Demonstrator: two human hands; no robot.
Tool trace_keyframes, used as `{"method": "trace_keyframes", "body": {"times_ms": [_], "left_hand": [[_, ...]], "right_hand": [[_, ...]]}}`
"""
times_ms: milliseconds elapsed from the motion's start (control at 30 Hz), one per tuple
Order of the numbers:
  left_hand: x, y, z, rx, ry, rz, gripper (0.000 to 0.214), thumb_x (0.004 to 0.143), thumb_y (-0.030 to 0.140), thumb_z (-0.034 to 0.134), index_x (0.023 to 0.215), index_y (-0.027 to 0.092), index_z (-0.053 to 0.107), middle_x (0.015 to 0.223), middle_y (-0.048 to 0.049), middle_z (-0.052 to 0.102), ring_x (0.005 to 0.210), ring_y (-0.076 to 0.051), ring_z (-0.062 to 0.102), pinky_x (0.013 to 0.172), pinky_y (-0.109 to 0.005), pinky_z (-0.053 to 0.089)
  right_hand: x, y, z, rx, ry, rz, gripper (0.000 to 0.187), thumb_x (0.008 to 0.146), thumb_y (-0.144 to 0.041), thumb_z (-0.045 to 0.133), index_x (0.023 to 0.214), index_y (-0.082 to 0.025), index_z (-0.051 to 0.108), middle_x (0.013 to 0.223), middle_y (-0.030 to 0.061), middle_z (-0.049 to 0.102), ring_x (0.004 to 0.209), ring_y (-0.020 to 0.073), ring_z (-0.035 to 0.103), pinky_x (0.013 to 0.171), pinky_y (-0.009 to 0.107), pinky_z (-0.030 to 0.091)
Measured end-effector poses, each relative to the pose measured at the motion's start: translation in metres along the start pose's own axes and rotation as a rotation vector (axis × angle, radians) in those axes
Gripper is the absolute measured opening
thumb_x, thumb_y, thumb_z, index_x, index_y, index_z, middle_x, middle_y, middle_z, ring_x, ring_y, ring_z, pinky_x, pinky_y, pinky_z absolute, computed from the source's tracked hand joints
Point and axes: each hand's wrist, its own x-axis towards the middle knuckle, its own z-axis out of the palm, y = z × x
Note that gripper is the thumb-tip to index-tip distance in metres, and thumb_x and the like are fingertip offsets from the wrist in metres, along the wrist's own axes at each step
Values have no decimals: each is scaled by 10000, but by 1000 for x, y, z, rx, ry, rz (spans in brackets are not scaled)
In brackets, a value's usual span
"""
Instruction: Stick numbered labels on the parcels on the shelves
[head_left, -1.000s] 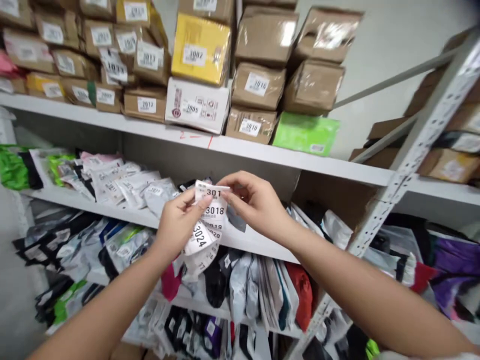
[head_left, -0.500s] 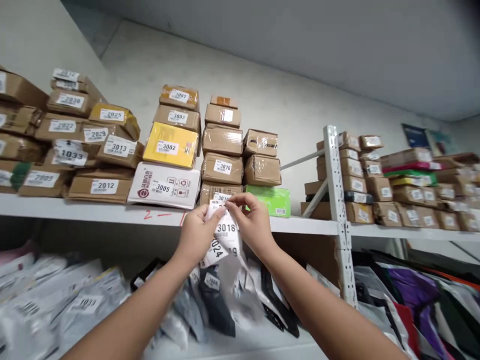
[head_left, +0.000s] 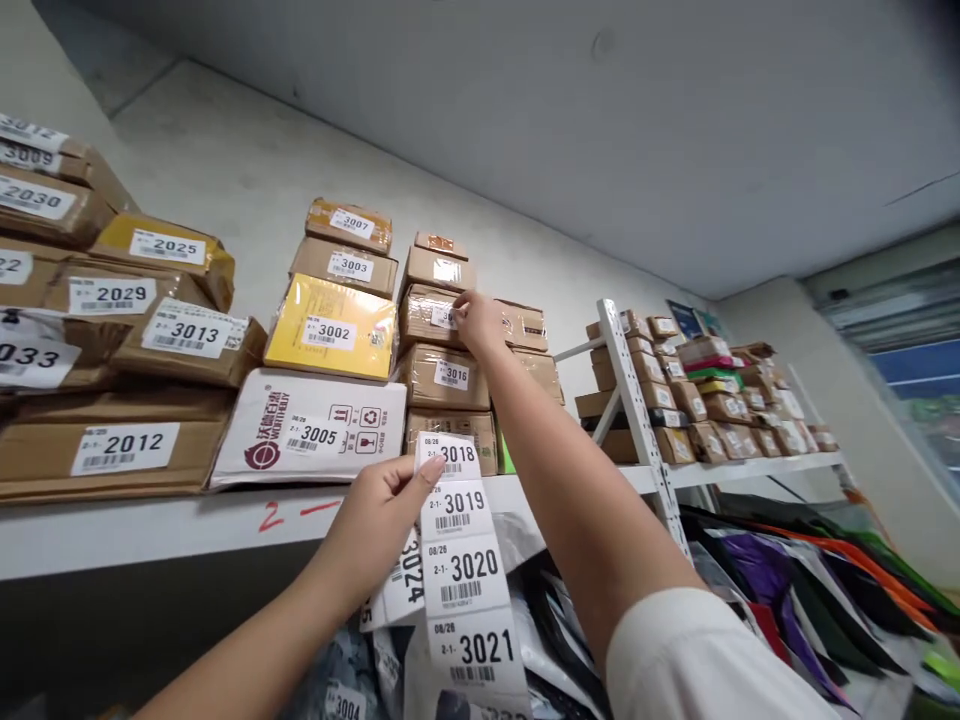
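Observation:
My left hand (head_left: 379, 515) is closed, with thumb and fingers pinching the top of a strip of printed number labels (head_left: 463, 572). The strip hangs down and shows 3018, 3019, 3020 and 3021. A folded part reading 3024 shows behind it. Higher up, my right hand (head_left: 481, 325) has its fingertips closed at the right end of a single label (head_left: 443, 317), which lies against the front of a taped brown carton (head_left: 417, 316). The hand covers part of that label's number. Directly below this carton is another carton (head_left: 442, 392) marked 3016.
A yellow box (head_left: 330, 300) sits over a white carton (head_left: 255, 410) on the white shelf (head_left: 202, 535). Brown cartons (head_left: 45, 420) are stacked at left. A white perforated post (head_left: 634, 400) stands at right, with more parcels beyond. Bagged packages (head_left: 555, 640) lie below.
My right hand has left the strip and risen to the upper carton, where a label now shows. The strip in my left hand has unfolded downward. The view has shifted nearer the shelf.

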Motion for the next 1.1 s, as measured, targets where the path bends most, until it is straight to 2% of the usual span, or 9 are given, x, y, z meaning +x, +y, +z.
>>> {"method": "trace_keyframes", "body": {"times_ms": [100, 200, 333, 433, 500, 600, 700, 933, 1100], "left_hand": [[4, 1, -11, 1, -21, 27, 451, 766, 592, 543, 584, 181, 517, 539, 10, 492, 530, -137, 438, 522, -256, 377], [8, 3, -18, 25, -49, 52, 468, 774, 608, 518, 596, 175, 514, 549, 11, 485, 528, -131, 431, 520, -255, 371], [15, 6, -26, -18, -33, 102, 437, 794, 580, 509, 627, 176, 514, 550, 25, 472, 547, -131, 456, 545, -256, 379], [19, 7, -31, -58, 15, 155, 408, 806, 544, 515, 622, 180, 499, 556, 37, 484, 558, -119, 455, 561, -242, 379], [20, 8, -31, -44, 32, 170, 404, 811, 543, 504, 638, 178, 530, 579, 29, 522, 575, -120, 469, 577, -241, 389], [23, 10, -25, -114, 72, 150, 336, 765, 502, 584, 772, 168, 623, 679, -5, 615, 655, -140, 545, 631, -251, 429], [27, 13, -16, -318, 154, 119, 339, 674, 398, 697, 903, 155, 640, 747, -27, 664, 681, -149, 585, 653, -256, 460], [36, 7, -3, -151, 421, 175, 411, 742, 484, 613, 564, 182, 400, 461, 79, 347, 448, -71, 320, 424, -187, 260], [39, 10, -2, -337, 127, 30, 487, 560, 449, 782, 909, 156, 610, 670, 5, 618, 664, -157, 583, 595, -243, 460]], "right_hand": [[0, -5, 5, -97, 24, -83, 343, 764, -139, 609, 1100, -179, 556, 1121, 158, 526, 939, 270, 540, 770, 429, 440], [-6, -10, 1, -168, -109, -228, 187, 749, -174, 643, 933, -181, 607, 1062, 114, 579, 1017, 272, 514, 856, 430, 429], [-39, -20, -20, 29, -142, -160, 212, 807, -271, 597, 987, -159, 590, 1084, 121, 610, 1006, 234, 543, 868, 418, 455], [-87, -32, -45, 543, -590, -82, 357, 891, -473, 400, 967, -194, 609, 964, 81, 652, 787, 147, 608, 617, 291, 512], [-118, -37, -57, 657, -736, -52, 270, 835, -449, 522, 903, -211, 630, 757, 9, 634, 549, 81, 526, 429, 209, 410], [-146, -38, -64, 703, -627, 39, 153, 732, -291, 667, 850, -200, 631, 553, -67, 533, 419, 42, 396, 362, 188, 306], [-152, -35, -59, 769, -474, 124, 204, 687, -286, 696, 840, -190, 600, 609, -46, 582, 471, 59, 472, 398, 204, 367], [-153, -32, -43, 698, -227, 151, 136, 694, -303, 674, 703, -179, 619, 549, -44, 557, 472, 72, 461, 438, 239, 405], [-147, -29, -36, 618, -41, 90, 82, 681, -255, 697, 718, -183, 692, 750, 29, 682, 687, 130, 612, 680, 320, 514]]}}
